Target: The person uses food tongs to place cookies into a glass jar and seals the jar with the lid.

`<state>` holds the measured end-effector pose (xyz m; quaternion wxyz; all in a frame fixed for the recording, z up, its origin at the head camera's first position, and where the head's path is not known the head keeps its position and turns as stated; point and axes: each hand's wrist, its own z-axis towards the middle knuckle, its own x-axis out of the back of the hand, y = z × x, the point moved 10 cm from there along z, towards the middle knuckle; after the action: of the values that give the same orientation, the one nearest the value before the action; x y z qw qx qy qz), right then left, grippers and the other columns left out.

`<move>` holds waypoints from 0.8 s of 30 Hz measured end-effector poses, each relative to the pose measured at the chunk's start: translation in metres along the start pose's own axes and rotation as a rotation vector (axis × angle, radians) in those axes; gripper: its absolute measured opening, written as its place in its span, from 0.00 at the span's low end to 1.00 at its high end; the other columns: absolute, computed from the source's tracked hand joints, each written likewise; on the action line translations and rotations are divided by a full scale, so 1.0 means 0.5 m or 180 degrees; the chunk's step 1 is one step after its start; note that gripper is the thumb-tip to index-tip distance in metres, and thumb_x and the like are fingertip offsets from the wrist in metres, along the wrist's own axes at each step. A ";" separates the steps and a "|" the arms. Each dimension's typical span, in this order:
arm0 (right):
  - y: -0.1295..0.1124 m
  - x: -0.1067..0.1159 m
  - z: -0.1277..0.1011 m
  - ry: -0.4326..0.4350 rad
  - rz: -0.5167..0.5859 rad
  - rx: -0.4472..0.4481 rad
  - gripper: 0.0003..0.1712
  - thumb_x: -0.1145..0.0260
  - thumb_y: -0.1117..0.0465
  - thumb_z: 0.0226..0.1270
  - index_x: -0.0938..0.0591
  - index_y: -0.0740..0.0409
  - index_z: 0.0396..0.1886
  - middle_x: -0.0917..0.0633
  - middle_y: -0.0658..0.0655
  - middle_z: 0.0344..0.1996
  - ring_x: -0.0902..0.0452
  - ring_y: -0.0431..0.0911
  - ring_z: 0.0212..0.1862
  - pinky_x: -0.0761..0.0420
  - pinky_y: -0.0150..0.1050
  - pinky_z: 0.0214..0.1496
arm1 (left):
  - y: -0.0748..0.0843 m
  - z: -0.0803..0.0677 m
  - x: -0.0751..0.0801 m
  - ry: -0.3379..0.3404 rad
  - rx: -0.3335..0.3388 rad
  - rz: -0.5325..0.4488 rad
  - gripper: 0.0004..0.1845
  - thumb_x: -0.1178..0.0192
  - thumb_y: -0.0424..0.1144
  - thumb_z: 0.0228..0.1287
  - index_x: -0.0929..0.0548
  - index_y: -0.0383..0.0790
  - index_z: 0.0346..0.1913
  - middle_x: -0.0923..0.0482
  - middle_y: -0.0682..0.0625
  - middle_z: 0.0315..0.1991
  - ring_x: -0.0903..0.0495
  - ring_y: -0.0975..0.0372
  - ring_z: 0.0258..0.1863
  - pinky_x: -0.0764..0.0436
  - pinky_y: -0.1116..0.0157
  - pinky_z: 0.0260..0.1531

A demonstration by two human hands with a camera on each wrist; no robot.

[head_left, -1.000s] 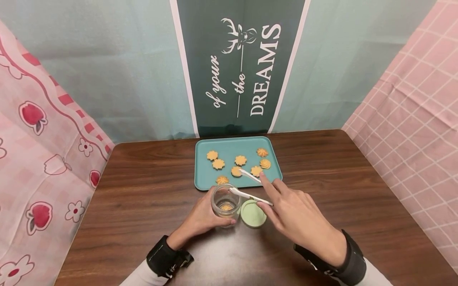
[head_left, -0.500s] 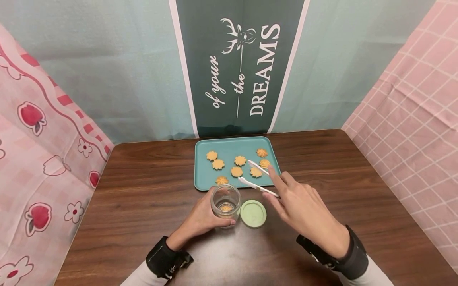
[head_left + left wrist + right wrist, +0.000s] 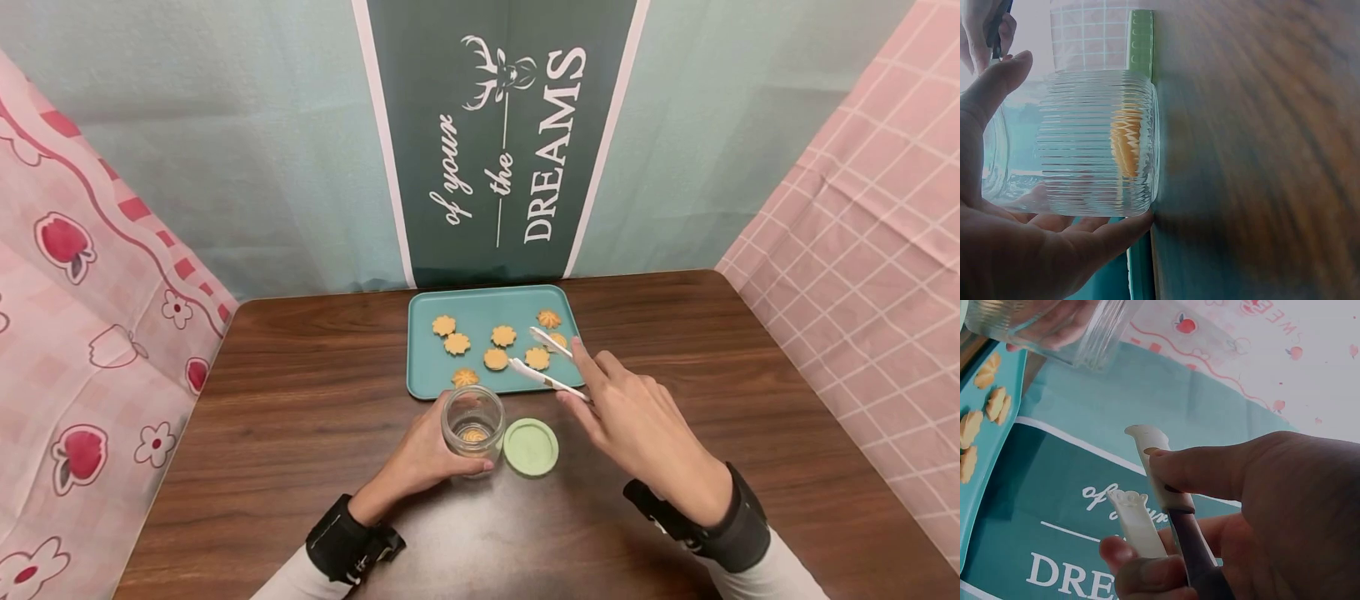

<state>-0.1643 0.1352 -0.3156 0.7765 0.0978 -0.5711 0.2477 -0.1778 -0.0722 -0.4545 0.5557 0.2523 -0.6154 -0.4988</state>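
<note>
Left hand (image 3: 423,454) grips jar (image 3: 1085,144), right hand (image 3: 645,429) pinches tongs (image 3: 543,379); cookies (image 3: 503,336) at jar's 12 o'clock look crumbly, grab edges.

Jar (image 3: 1079,144) clear, fine ribbed lines. Cookies (image 3: 503,336) golden tan, ridged star pattern on few. Tray (image 3: 480,307), 12 o'clock of jar, plain teal. Lid (image 3: 531,448), 4 o'clock of jar, pale green. Tongs (image 3: 546,379) white at tips, dark lower down. Table (image 3: 315,417) brown woodgrain. Fruit cloth (image 3: 112,333), 9 o'clock, pink-white check, red fruit, outlined flowers. Grid cloth (image 3: 855,242), 3 o'clock, pink, white lines. Backdrop (image 3: 285,167), 12 o'clock, pale blue-green; panel (image 3: 427,92) dark green, white borders, lettering, deer. Straps (image 3: 742,533) black.
</note>
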 end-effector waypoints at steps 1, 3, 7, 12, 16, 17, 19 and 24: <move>0.003 -0.001 0.001 -0.0011 0.0005 -0.0014 0.38 0.28 0.51 0.73 0.27 0.64 0.76 0.18 0.63 0.39 0.29 0.47 0.20 0.31 0.41 0.20 | 0.000 0.000 0.000 -0.0002 0.0002 -0.0006 0.49 0.12 0.45 0.42 0.26 0.43 0.69 0.16 0.47 0.60 0.17 0.53 0.58 0.21 0.49 0.61; 0.008 -0.002 0.003 -0.0001 0.0008 -0.0031 0.38 0.28 0.52 0.74 0.27 0.65 0.75 0.18 0.63 0.39 0.28 0.48 0.21 0.31 0.42 0.20 | 0.000 0.000 -0.001 -0.0006 -0.0004 -0.0013 0.49 0.12 0.45 0.43 0.26 0.43 0.69 0.16 0.47 0.60 0.17 0.53 0.58 0.21 0.49 0.60; 0.019 -0.002 0.007 0.0030 0.0025 -0.0062 0.37 0.28 0.52 0.74 0.26 0.67 0.75 0.18 0.63 0.38 0.28 0.48 0.21 0.30 0.42 0.19 | 0.000 0.001 -0.002 -0.0016 -0.0004 -0.0034 0.49 0.12 0.45 0.43 0.26 0.44 0.70 0.17 0.47 0.61 0.17 0.52 0.58 0.21 0.48 0.61; 0.031 -0.005 0.010 0.0006 0.0035 -0.0105 0.38 0.29 0.51 0.75 0.27 0.67 0.75 0.18 0.63 0.38 0.28 0.48 0.22 0.30 0.42 0.20 | -0.002 0.000 -0.002 -0.0007 0.0021 -0.0026 0.49 0.12 0.45 0.43 0.26 0.44 0.70 0.17 0.47 0.61 0.17 0.52 0.58 0.21 0.49 0.61; 0.038 -0.008 0.012 -0.0029 0.0048 -0.0134 0.38 0.30 0.52 0.75 0.27 0.68 0.75 0.18 0.63 0.38 0.28 0.48 0.22 0.30 0.42 0.20 | -0.003 0.000 -0.002 -0.0010 0.0025 -0.0015 0.49 0.12 0.46 0.43 0.26 0.44 0.70 0.17 0.47 0.61 0.17 0.52 0.58 0.21 0.49 0.60; 0.040 -0.008 0.013 -0.0029 0.0043 -0.0142 0.37 0.29 0.52 0.75 0.27 0.68 0.75 0.18 0.63 0.38 0.28 0.48 0.22 0.30 0.42 0.20 | -0.004 0.000 -0.003 -0.0011 0.0023 -0.0014 0.49 0.12 0.46 0.43 0.26 0.43 0.70 0.17 0.47 0.61 0.17 0.52 0.58 0.21 0.49 0.60; 0.043 -0.008 0.014 -0.0033 0.0040 -0.0164 0.37 0.29 0.52 0.75 0.27 0.68 0.75 0.18 0.62 0.38 0.28 0.48 0.22 0.30 0.43 0.20 | -0.004 0.000 -0.003 -0.0012 0.0016 -0.0009 0.49 0.12 0.46 0.43 0.26 0.43 0.70 0.16 0.48 0.61 0.17 0.53 0.58 0.21 0.50 0.60; 0.050 -0.010 0.015 -0.0056 0.0035 -0.0218 0.38 0.30 0.51 0.75 0.27 0.68 0.75 0.19 0.62 0.38 0.27 0.50 0.23 0.28 0.46 0.21 | -0.004 0.000 -0.002 -0.0012 0.0019 0.0003 0.49 0.12 0.47 0.43 0.26 0.44 0.70 0.17 0.49 0.61 0.17 0.54 0.58 0.21 0.50 0.60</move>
<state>-0.1844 0.1520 -0.3210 0.7730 0.0702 -0.5865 0.2314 -0.1781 -0.0719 -0.4568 0.5540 0.2527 -0.6181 -0.4972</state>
